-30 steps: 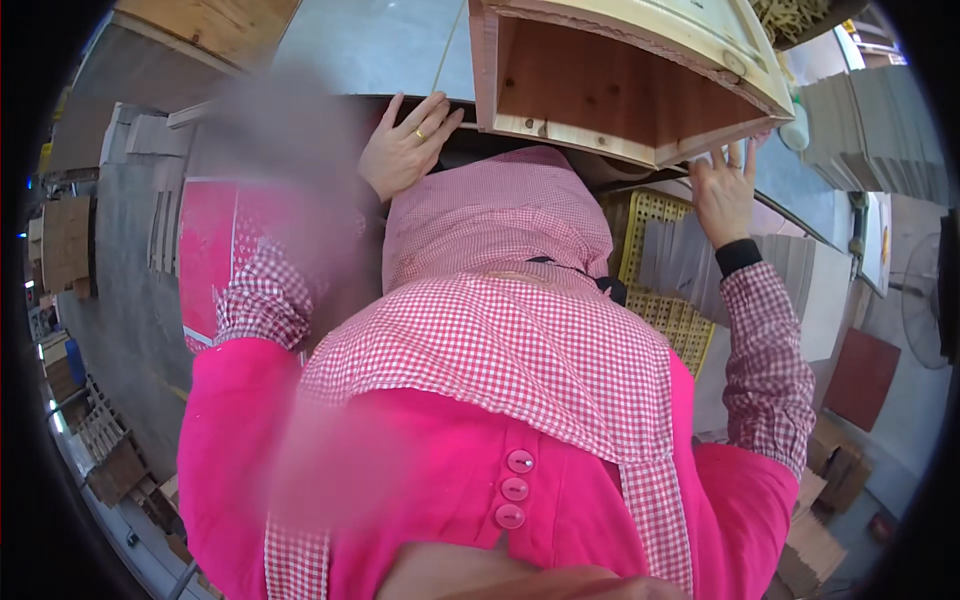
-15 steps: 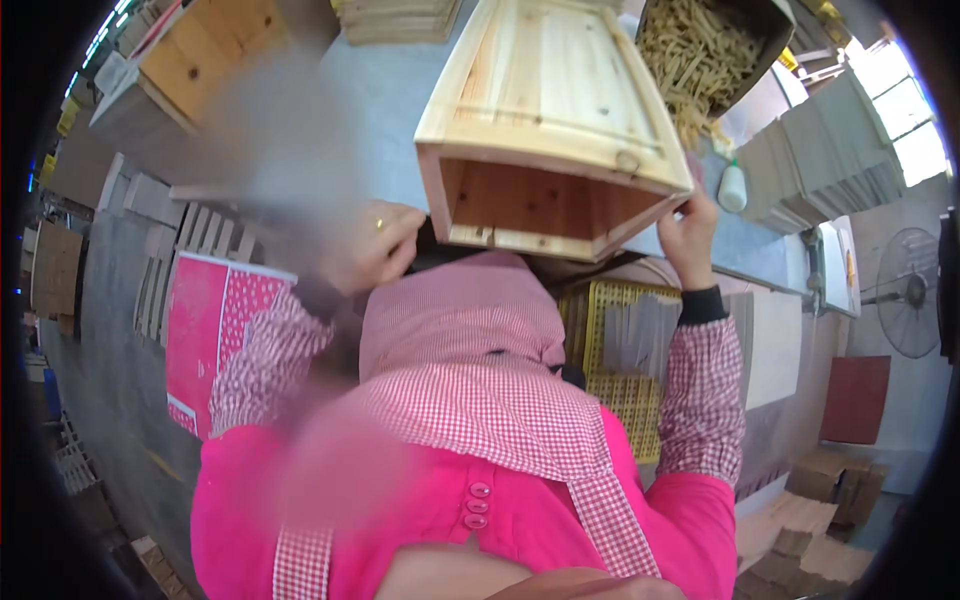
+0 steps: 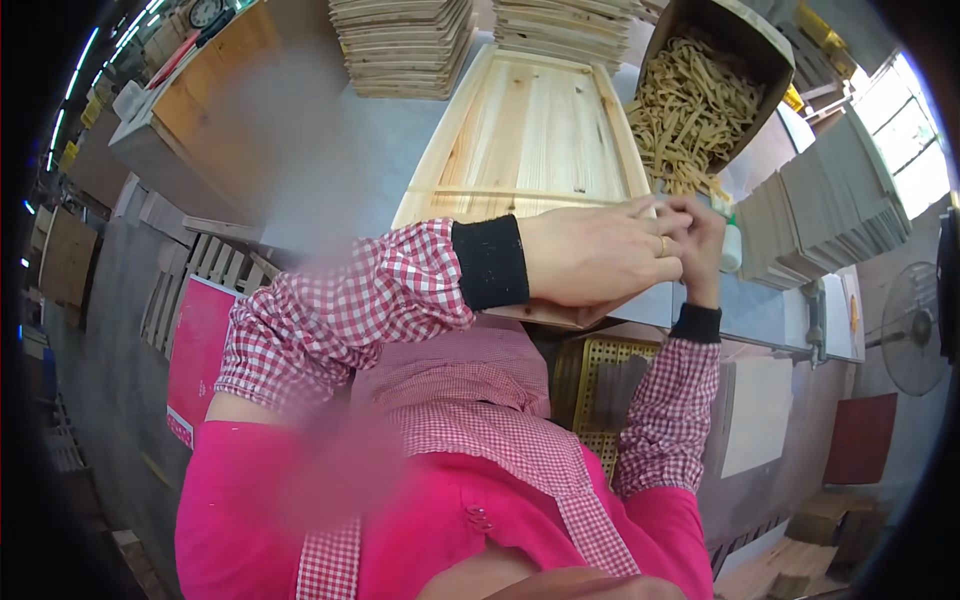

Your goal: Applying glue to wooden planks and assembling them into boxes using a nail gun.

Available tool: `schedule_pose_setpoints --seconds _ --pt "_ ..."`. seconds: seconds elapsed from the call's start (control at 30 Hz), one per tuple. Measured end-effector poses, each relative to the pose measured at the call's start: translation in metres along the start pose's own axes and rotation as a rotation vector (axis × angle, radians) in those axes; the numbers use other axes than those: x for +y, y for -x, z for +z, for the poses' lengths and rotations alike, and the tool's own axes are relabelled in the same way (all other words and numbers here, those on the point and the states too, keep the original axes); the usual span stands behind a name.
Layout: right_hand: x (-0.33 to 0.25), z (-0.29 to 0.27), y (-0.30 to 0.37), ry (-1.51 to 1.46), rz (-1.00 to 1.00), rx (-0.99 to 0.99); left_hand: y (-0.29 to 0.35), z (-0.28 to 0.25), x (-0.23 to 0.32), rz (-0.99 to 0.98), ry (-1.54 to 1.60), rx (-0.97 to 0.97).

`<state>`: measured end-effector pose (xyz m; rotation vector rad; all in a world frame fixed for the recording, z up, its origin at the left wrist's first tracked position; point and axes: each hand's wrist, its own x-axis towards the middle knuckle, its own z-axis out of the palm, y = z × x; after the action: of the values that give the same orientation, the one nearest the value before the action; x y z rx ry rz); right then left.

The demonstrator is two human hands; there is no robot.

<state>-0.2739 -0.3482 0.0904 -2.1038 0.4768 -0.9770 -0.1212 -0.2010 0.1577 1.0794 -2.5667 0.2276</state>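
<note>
Head view: wooden box (image 3: 540,130) points lengthwise away from apron (image 3: 490,428).

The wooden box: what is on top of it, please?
The left hand and its black cuff reach over the near part of the wooden box; whether they touch it is unclear. Anything beneath them is covered. Farther back, the pale top shows.

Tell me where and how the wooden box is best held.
Probably by its opposite long sides, coming from left and right: the wooden box lies panelled face up, tapering toward its far end; a strip-filled carton leaves less room on the right.
</note>
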Motion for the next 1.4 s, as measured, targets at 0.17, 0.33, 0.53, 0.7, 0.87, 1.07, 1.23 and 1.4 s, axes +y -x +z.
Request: schedule_pose_setpoints --seconds 0.17,0.33,0.53,0.7,0.87,1.07,1.23,1.4 --pt "0.028 0.022 -0.086 0.079 0.036 0.169 -0.002 -0.003 0.000 -0.019 0.084 -0.035" --pt "0.112 0.024 -0.096 0.010 0.034 -0.058 -0.006 0.003 0.003 -0.013 0.093 -0.002" --pt "0.014 -0.022 -0.072 0.005 0.352 -0.328 0.022 -0.017 0.023 -0.144 0.001 0.303" --pt "-0.098 0.025 -0.090 0.385 -0.328 -0.457 0.124 -0.047 0.047 -0.594 -0.085 0.595" --pt "-0.099 0.102 -0.120 0.384 -0.743 -0.662 0.168 -0.016 0.061 -1.008 0.293 0.683" --pt "-0.052 0.073 -0.229 0.645 -0.846 -0.597 0.162 -0.004 0.054 -0.909 0.482 0.826" --pt "0.001 0.074 -0.221 0.507 -0.491 -0.550 0.175 -0.012 0.051 -0.937 0.439 0.691" --pt "-0.006 0.055 -0.203 0.292 -0.427 -0.503 0.175 -0.019 0.047 -1.028 0.389 0.710"
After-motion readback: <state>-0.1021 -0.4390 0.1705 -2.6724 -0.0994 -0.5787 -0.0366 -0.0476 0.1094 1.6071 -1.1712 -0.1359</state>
